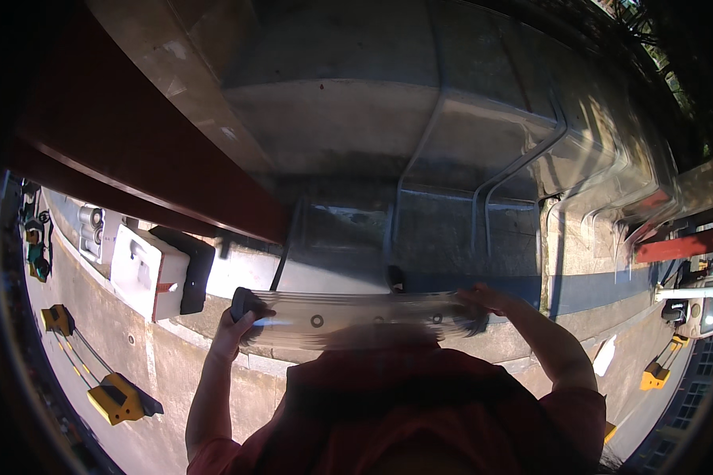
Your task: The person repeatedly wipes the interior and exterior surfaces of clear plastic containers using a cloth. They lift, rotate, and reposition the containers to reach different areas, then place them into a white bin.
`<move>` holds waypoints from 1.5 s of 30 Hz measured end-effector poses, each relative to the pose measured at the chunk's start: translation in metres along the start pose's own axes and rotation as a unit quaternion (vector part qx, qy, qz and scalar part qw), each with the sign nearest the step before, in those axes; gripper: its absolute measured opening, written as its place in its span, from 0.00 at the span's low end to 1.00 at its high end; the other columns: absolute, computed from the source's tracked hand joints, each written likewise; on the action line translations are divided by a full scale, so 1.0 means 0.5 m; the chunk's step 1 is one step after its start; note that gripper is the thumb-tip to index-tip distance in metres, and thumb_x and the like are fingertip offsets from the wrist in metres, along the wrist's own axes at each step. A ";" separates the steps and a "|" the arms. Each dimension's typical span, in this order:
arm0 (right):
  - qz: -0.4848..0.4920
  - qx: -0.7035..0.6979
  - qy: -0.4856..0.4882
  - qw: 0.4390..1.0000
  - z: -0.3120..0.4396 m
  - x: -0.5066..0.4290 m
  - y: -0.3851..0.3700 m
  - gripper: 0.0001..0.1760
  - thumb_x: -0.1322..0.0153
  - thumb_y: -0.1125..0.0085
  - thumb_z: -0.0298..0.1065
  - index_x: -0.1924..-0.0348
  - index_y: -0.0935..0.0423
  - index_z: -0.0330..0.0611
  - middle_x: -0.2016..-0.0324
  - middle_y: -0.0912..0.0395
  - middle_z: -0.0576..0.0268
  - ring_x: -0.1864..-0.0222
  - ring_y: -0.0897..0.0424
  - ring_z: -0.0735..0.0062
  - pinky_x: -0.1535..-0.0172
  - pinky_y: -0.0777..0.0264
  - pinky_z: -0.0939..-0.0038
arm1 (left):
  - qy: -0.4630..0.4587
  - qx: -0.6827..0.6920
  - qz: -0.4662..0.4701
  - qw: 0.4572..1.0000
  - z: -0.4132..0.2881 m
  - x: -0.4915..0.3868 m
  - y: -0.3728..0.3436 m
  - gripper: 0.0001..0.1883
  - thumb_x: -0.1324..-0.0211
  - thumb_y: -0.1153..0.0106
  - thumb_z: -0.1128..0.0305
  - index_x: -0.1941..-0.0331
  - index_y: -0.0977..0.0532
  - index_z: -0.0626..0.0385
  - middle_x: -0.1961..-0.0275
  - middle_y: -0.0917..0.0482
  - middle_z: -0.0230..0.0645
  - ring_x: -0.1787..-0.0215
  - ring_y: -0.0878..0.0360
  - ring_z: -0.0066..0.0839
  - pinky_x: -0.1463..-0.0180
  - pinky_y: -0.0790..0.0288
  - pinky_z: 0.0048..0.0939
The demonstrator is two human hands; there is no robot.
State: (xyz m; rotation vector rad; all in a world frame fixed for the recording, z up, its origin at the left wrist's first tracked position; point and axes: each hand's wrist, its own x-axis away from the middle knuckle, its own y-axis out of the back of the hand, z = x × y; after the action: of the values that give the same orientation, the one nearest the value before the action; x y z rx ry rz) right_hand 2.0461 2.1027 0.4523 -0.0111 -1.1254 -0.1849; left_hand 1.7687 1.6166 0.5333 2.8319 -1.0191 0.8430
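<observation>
My left hand [243, 325] grips the left end of a clear plastic bundle [356, 306], which looks like stacked strips or sheets. At the opposite end, my right hand [488, 300] holds its upper right corner. The bundle stretches level across my body, just in front of my dark red shirt [404, 371]. Several dark rings show along its face. Both ends look layered and uneven, and its lower edge is blurred. Part of my right hand's grip is hard to make out against the plastic.
A dark red beam [154, 142] slants down from the upper left. Beyond my hands rises a stepped grey structure [344, 119]. A white box [166, 270] stands left, near a yellow block [116, 399] on the pavement. A white vehicle [702, 312] is at far right.
</observation>
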 end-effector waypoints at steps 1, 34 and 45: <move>0.038 -0.033 -0.039 0.998 0.027 0.002 0.025 0.29 0.32 0.42 0.54 0.48 0.31 0.40 0.58 0.24 0.61 0.57 0.25 0.76 0.54 0.29 0.66 | 0.041 0.005 -0.026 0.999 -0.004 -0.006 -0.011 0.13 0.38 0.48 0.65 0.53 0.29 0.58 0.59 0.22 0.34 0.56 0.23 0.25 0.50 0.30 0.27; 0.037 0.046 -0.079 0.995 0.265 -0.098 0.122 0.27 0.31 0.47 0.56 0.55 0.27 0.39 0.62 0.22 0.62 0.65 0.22 0.76 0.62 0.27 0.73 | 0.026 0.098 -0.222 0.970 0.094 0.047 -0.117 0.12 0.42 0.41 0.64 0.59 0.24 0.61 0.63 0.19 0.30 0.61 0.22 0.17 0.58 0.32 0.19; -0.075 0.148 0.421 0.892 0.123 -0.025 -0.007 0.23 0.27 0.48 0.44 0.45 0.36 0.41 0.54 0.26 0.64 0.55 0.26 0.77 0.53 0.31 0.75 | 0.168 0.246 -0.230 0.926 0.252 0.152 -0.070 0.21 0.33 0.55 0.54 0.52 0.29 0.63 0.58 0.21 0.37 0.56 0.21 0.26 0.52 0.26 0.27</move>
State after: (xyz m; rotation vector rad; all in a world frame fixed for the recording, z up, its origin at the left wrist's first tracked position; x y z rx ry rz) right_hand 1.9851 2.1071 0.4676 0.3980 -0.2700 -0.1307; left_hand 1.8993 1.5757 0.4687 2.9228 -0.0861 1.6129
